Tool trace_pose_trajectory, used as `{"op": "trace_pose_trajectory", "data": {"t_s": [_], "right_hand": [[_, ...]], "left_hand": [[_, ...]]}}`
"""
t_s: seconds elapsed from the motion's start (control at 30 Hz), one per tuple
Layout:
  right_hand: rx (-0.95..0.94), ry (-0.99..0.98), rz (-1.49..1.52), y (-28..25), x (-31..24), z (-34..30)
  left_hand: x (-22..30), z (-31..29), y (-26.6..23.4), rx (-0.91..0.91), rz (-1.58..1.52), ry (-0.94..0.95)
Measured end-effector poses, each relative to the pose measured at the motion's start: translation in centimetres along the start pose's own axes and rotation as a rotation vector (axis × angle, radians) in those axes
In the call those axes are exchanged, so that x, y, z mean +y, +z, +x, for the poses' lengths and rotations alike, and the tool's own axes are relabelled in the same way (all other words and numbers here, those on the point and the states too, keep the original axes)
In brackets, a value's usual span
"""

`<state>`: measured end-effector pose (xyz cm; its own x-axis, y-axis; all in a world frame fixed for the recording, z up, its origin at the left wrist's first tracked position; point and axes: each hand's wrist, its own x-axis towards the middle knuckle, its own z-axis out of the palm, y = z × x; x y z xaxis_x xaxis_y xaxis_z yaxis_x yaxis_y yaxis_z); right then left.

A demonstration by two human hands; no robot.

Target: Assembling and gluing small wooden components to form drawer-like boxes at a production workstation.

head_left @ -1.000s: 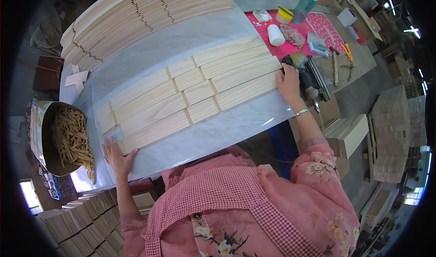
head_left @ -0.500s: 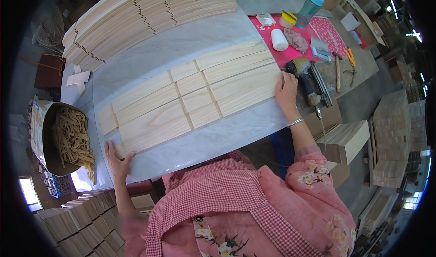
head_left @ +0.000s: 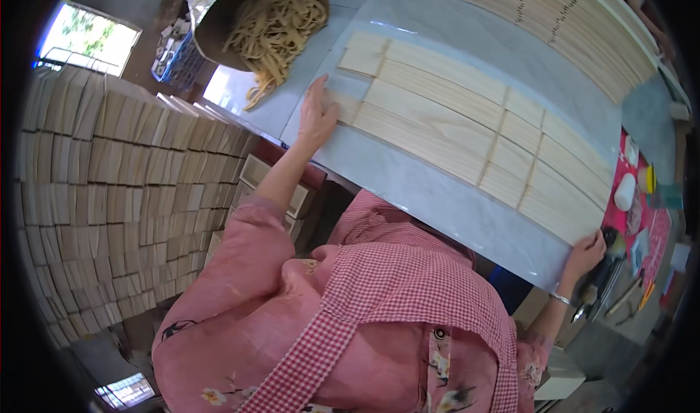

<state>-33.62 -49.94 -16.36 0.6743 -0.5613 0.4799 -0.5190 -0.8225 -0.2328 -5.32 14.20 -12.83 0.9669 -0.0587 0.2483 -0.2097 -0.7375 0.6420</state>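
Pale wooden boards (head_left: 437, 132) lie side by side as a long flat panel on the marbled table, crossed by narrow grooves. At the left end a notch shows the tabletop between board ends. My left hand (head_left: 319, 118) rests there, fingers stretched and thumb apart, against the end of the nearest board. My right hand (head_left: 585, 254) is at the near right corner, its fingers bent together over the panel's end; its thumb is partly hidden. Just beyond it lies a dark nail gun (head_left: 604, 271), partly covered and blurred.
A bin of curled wood strips (head_left: 281, 23) stands at the table's left end. Stacked boards (head_left: 503, 8) line the far side. Piled wood pieces (head_left: 124, 187) fill the left. A white bottle (head_left: 625, 192) and tools, including a hammer (head_left: 624, 298), lie at the right.
My view has swung left, so the table appears tilted and shifted right. Both hands remain at the panel's ends; the left hand's fingers now lie closer together.
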Motion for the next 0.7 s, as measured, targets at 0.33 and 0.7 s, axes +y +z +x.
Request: {"op": "trace_pose_trajectory", "data": {"t_s": [0.33,0.7], "right_hand": [[0.0,0.038,-0.029,0.0,0.3,-0.4],[0.005,0.047,-0.039,-0.1,0.2,-0.6]], "left_hand": [[0.7,3.4,0.6,0.039,0.254,0.316],[4.7,11.9,-2.3,-0.506,0.422,0.472]]}}
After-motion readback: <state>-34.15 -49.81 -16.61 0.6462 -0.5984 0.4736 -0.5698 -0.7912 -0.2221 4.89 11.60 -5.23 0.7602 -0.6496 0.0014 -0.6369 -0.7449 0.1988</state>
